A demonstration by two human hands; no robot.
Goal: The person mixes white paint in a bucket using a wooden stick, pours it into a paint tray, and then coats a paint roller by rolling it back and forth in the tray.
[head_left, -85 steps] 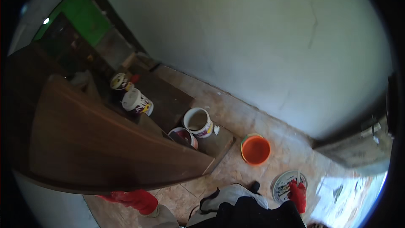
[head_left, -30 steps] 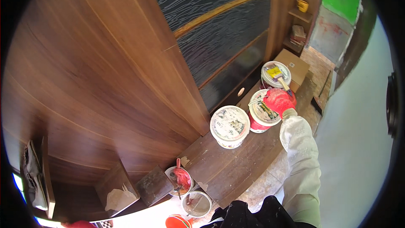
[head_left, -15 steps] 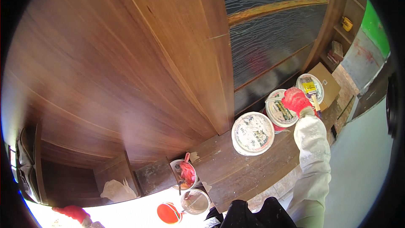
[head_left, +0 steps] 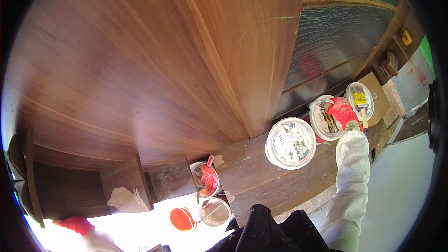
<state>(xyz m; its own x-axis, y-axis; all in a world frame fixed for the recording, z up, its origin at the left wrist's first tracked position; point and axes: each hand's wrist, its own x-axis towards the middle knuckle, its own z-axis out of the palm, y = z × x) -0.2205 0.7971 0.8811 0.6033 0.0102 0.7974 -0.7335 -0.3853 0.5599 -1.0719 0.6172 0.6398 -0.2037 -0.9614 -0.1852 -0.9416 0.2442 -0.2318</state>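
Right hand [head_left: 344, 112] bent its fingers over a lidded bucket [head_left: 322, 122] at three o'clock (grip unclear); left hand [head_left: 78, 224], eight o'clock, finger closure unreadable. Sideways lifting risked nudging the paintbrush [head_left: 359, 99] off the neighbouring bucket [head_left: 368, 94].

We are looking down through a head-worn fisheye camera. We are facing a wooden cabinet [head_left: 154, 79] close by.

Brown wooden board [head_left: 266, 182] bearing three lidded buckets [head_left: 291, 143].
Under the grip of the right hand [head_left: 343, 113] stands the middle bucket [head_left: 323, 125]; the left bucket [head_left: 284, 154] is just left, the right bucket [head_left: 351, 97] and cardboard box [head_left: 378, 97] rightward.
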